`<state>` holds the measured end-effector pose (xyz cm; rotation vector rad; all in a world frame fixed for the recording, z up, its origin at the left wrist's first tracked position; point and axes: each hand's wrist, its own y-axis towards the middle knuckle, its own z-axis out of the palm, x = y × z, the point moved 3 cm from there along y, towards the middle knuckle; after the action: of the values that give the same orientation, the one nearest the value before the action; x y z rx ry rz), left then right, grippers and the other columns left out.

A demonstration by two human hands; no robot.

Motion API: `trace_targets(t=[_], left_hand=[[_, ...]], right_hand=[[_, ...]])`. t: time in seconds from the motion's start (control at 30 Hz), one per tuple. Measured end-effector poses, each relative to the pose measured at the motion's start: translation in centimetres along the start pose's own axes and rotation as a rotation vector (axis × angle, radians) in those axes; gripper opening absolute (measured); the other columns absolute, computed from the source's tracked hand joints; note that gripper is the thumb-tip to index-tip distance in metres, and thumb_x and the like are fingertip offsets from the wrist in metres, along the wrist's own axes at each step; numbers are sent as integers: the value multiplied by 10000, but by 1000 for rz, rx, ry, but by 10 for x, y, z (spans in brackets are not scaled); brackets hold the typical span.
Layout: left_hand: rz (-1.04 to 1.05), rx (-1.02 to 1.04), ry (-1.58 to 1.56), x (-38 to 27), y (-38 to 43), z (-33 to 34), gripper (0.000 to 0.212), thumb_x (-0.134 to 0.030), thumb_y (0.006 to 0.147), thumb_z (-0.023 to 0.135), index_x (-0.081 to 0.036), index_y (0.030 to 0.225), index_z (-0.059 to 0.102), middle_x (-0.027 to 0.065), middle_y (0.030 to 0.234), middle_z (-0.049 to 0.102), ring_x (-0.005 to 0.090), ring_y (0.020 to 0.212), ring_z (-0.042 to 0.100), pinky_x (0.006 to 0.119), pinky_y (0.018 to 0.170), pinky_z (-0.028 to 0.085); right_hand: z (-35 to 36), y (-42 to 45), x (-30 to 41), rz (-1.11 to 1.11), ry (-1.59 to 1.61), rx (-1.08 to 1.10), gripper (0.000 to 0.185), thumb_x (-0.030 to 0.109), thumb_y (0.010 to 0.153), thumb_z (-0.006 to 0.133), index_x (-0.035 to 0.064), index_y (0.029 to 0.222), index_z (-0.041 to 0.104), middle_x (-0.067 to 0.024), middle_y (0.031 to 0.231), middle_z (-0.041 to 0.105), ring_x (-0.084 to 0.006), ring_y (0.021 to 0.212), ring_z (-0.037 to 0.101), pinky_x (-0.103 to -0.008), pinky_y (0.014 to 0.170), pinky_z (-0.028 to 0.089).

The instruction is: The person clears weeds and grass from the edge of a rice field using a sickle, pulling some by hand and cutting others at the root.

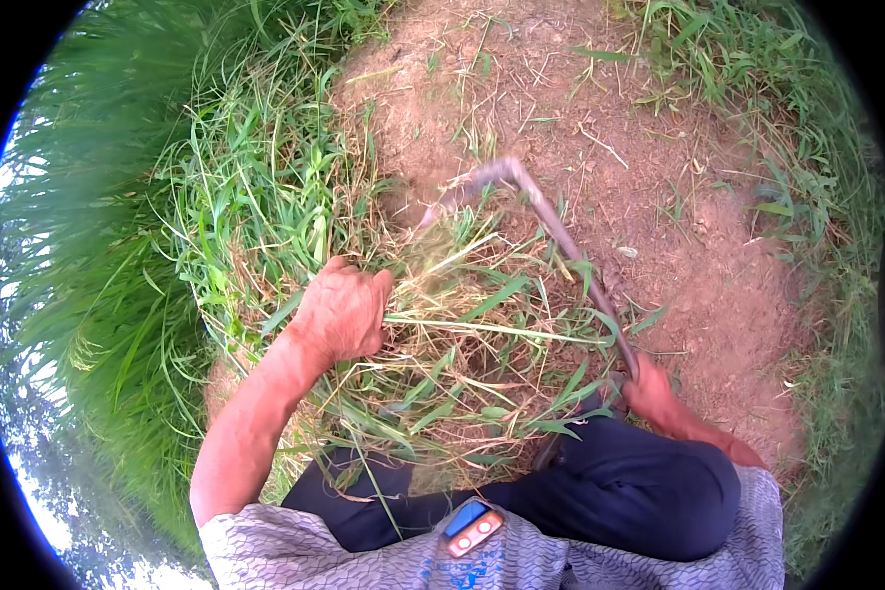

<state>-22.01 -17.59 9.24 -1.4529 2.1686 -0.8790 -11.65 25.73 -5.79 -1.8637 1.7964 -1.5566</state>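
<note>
My left hand (346, 310) is closed around a bunch of cut grass stems (487, 328), which spread out to the right of my fist. At the lower right my right hand (645, 387) grips the lower end of a long, thin sickle (571, 247). The tool's shaft runs up and to the left, then bends sharply, and its blurred blade end points down to the left, above the grass. Loose green and dry grass lies between my two hands, in front of my bent legs.
Tall green grass (110, 243) stands along the left, with shorter weeds (265, 169) beside it. Bare reddish soil (730, 280) with scattered straw stretches ahead and to the right. More grass (818, 177) borders the far right. My knee (656, 487) is at the lower right.
</note>
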Motion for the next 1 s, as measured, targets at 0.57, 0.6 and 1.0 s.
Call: trace_targets(t=[0.57, 0.6, 1.0], left_hand=[[26, -3, -2, -5, -2, -11, 315, -180, 661, 664, -39, 866, 471, 137, 711, 585, 310, 753, 599, 393, 804, 414], [41, -2, -1, -4, -1, -10, 318, -184, 660, 668, -40, 864, 470, 137, 716, 584, 309, 757, 598, 394, 802, 413], [66, -105, 47, -7, -4, -8, 369, -199, 630, 714, -43, 902, 518, 136, 884, 553, 296, 885, 566, 404, 799, 411]], right_hand=[[21, -16, 30, 84, 58, -16, 321, 85, 825, 518, 23, 1140, 510, -209, 860, 651, -278, 802, 671, -394, 648, 520], [27, -16, 24, 71, 112, -30, 298, 93, 824, 521, 25, 1114, 511, -199, 842, 644, -271, 787, 663, -393, 648, 515], [0, 10, 42, 19, 160, -98, 203, 82, 781, 525, 16, 967, 476, -152, 719, 548, -232, 680, 577, -402, 616, 473]])
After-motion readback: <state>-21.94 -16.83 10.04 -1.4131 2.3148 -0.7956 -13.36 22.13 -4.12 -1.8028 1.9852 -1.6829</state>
